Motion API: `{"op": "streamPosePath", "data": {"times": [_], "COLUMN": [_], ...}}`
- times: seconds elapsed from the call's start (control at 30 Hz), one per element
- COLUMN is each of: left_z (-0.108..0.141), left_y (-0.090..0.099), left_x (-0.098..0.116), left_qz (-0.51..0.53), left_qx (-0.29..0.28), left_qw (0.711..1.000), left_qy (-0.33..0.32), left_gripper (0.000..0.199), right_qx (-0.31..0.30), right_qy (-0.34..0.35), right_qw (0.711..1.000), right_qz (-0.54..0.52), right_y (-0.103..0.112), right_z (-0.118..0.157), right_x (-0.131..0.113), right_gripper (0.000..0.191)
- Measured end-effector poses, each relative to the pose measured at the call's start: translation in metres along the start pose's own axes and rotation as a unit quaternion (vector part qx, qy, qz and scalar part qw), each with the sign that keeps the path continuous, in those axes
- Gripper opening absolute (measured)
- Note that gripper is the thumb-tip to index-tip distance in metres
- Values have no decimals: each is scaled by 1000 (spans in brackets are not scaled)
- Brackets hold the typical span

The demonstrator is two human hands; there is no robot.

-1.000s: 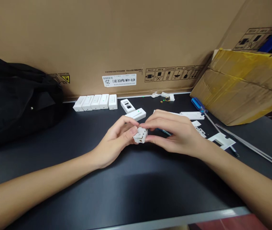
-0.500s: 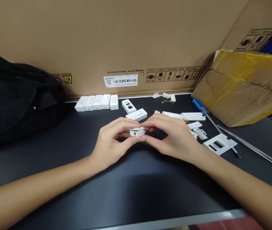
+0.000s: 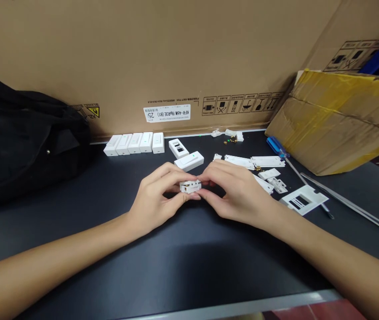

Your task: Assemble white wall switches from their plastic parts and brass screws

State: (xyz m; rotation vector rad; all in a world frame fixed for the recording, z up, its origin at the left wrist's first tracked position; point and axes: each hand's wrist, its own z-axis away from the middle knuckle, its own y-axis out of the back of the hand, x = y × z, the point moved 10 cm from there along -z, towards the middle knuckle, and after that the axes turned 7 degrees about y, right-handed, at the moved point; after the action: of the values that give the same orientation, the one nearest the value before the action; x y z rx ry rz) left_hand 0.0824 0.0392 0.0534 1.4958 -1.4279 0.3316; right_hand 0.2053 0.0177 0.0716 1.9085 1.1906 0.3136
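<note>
A small white plastic block [image 3: 190,186] with brass-coloured bits inside is held over the middle of the black table. My left hand [image 3: 157,193] pinches its left side between thumb and fingers. On the right side, the thumb and fingertips of my right hand [image 3: 234,189] close on the same block. Just beyond the hands lies a white switch [image 3: 189,161] with a green mark, and a white frame [image 3: 178,148] touches its far side. Flat white strips [image 3: 268,161] lie beyond and right of my right hand, near a white cover plate [image 3: 304,199].
Several white switches [image 3: 134,143] stand in a row at the back left, beside a black bag [image 3: 25,138]. Small white and brass parts [image 3: 231,135] lie at the back. A blue screwdriver [image 3: 276,146], metal tweezers [image 3: 349,204] and a taped cardboard box [image 3: 336,120] are at right.
The white block is turned slightly between my fingers, and my right hand has shifted a little left. Both hands keep their hold.
</note>
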Motion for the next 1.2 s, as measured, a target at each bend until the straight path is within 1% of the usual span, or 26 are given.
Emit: {"op": "streamPosePath", "data": {"times": [0.07, 0.13, 0.3, 0.37, 0.43, 0.53, 0.7, 0.83, 0.93, 1.2], "left_z": [-1, -1, 0, 1, 2, 2, 1, 1, 0, 1], "left_y": [2, 3, 6, 7, 8, 11, 11, 11, 10, 5], "left_x": [7, 14, 23, 25, 26, 26, 24, 23, 21, 18], "left_qz": [-46, -72, -87, -89, -94, -105, -109, -99, -92, -86], "left_qx": [7, 18, 41, 46, 55, 68, 62, 54, 44, 11], "left_qw": [998, 995, 991, 989, 987, 984, 985, 986, 988, 990], "left_qy": [-31, -59, -97, -110, -120, -124, -118, -119, -114, -107], "left_gripper": [20, 16, 9, 9, 9, 10, 8, 9, 9, 10], "right_qx": [-16, -19, -18, -11, 13, 56, 71, 88, 89, 67], "right_qy": [10, 12, 4, -2, -12, -23, -9, -9, -14, -31], "right_qw": [1000, 1000, 1000, 1000, 1000, 998, 997, 996, 996, 997], "right_qz": [7, 9, 13, 5, -3, 2, -16, -5, -3, -19], "right_y": [-4, -5, -6, -5, -1, 6, 1, 1, 1, -6], "right_z": [1, 1, 0, 0, -1, 0, 3, 6, 8, 10], "right_x": [-2, -5, -9, -10, -10, -10, -17, -21, -22, -22], "right_gripper": [10, 13, 16, 15, 14, 19, 24, 24, 24, 24]}}
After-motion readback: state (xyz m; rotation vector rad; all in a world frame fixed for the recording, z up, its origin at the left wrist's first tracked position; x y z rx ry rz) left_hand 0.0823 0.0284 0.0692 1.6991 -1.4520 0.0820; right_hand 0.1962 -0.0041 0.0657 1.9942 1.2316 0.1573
